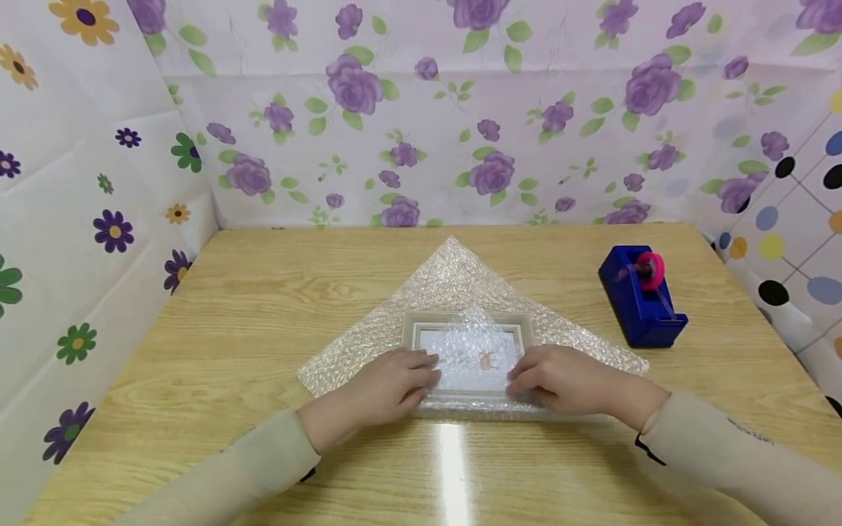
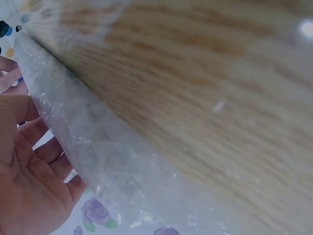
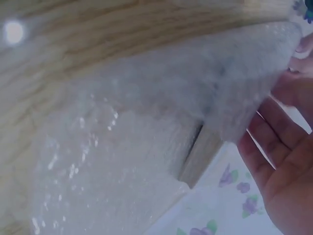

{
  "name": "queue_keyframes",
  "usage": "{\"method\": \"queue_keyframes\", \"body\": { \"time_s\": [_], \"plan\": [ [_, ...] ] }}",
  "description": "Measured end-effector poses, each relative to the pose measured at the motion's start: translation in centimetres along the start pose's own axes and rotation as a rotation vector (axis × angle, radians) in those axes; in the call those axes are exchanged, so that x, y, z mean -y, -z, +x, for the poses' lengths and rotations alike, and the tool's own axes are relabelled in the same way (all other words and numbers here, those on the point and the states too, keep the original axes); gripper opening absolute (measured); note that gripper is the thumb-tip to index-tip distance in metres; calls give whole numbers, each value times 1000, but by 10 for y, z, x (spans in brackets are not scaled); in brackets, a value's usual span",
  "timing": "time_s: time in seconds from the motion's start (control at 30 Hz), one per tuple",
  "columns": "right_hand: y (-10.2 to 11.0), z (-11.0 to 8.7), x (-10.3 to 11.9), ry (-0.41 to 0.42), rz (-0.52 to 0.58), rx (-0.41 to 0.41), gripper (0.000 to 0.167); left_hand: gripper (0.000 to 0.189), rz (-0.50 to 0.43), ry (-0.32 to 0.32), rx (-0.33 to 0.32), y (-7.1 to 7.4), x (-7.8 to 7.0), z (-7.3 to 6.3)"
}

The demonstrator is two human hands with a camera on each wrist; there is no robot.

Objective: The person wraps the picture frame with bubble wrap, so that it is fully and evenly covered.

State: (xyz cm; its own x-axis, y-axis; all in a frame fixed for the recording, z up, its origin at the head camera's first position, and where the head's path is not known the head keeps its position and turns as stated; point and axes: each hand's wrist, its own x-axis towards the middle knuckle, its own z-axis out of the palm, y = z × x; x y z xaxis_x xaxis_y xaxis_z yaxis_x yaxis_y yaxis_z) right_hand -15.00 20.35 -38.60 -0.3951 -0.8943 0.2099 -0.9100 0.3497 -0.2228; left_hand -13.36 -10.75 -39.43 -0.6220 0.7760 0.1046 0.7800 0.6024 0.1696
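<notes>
A sheet of bubble wrap lies on the table with one corner pointing away from me. On it is a pale rectangular picture frame, its near part covered by a flap of the wrap folded up over it. The left hand rests its fingers on the flap at the frame's left side. Over the right side, the right hand presses on the wrap with slightly bent fingers. From the right wrist, a frame corner shows beside the folded wrap. The left wrist view shows the wrap's folded edge against the fingers.
A blue tape dispenser with a pink-cored roll stands at the right of the wooden table. Flowered sheets hang behind and at the left, and a dotted one hangs at the right.
</notes>
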Motion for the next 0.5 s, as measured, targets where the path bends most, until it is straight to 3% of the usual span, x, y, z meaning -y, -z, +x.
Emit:
{"method": "queue_keyframes", "body": {
  "time_s": [0.3, 0.5],
  "plan": [
    [21, 9, -14, -121, 263, 88, 20, 36, -7, 3, 48, 0, -3, 2],
    [29, 25, -33, -315, 328, 104, 21, 35, -17, -17, 31, 2, -3, 1]
  ]
}}
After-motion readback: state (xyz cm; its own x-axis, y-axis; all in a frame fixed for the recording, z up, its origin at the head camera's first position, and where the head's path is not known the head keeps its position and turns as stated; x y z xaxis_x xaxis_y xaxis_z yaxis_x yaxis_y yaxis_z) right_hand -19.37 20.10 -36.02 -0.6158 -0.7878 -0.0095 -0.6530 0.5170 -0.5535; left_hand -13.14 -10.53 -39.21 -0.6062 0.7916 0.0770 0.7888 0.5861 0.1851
